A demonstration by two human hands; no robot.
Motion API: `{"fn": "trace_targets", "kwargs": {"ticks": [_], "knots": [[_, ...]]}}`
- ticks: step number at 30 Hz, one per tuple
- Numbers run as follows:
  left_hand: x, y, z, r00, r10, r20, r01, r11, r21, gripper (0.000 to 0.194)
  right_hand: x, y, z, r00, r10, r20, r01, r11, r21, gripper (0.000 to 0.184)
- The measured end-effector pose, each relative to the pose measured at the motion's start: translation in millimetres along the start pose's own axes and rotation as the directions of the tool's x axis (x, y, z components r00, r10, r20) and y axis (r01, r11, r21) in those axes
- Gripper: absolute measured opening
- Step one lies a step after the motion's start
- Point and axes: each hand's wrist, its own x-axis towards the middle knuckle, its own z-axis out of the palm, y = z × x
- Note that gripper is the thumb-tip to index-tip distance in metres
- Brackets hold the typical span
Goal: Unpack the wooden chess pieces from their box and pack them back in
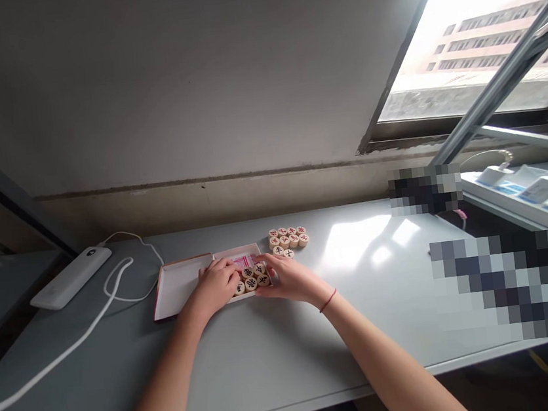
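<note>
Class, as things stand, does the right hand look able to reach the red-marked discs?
Probably yes: the red-marked discs sit just beyond the right hand, uncovered, though two dark-marked discs lie in between.

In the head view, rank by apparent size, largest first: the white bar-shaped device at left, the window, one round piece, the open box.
1. Window, cut off by the picture edge
2. Open box, partly hidden
3. White bar-shaped device
4. Round piece
</note>
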Motion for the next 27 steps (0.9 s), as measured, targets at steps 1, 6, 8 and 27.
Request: {"fn": "trace_targets", "kwargs": {"ticks": [1, 6, 8, 27], "knots": [[0, 1, -1.1, 1.000, 0.002, -0.001, -0.002, 1.000, 0.000, 0.034, 1, -1, 2, 1.000, 0.002, -0.007, -0.002, 1.000, -0.008, 0.054], [-3, 4, -5.2, 1.000, -0.001, 0.026, -0.001, 0.997, 0.078, 0.032, 1, 1, 4, 1.000, 0.012, -0.006, -0.013, 1.000, -0.011, 0.051], [-4, 5, -5.2, 1.000, -0.029, 0.008, 0.028, 0.988, 0.149, 0.030, 1, 2, 4, 1.000, 0.010, -0.012, -0.011, 1.000, -0.015, 0.051], [-3, 8, -18.2, 0.993, -0.030, -0.117, 0.029, 0.999, -0.016, 0.021, -3, 0, 1, 0.995, 0.071, -0.066, -0.075, 0.995, -0.059, 0.065]]}}
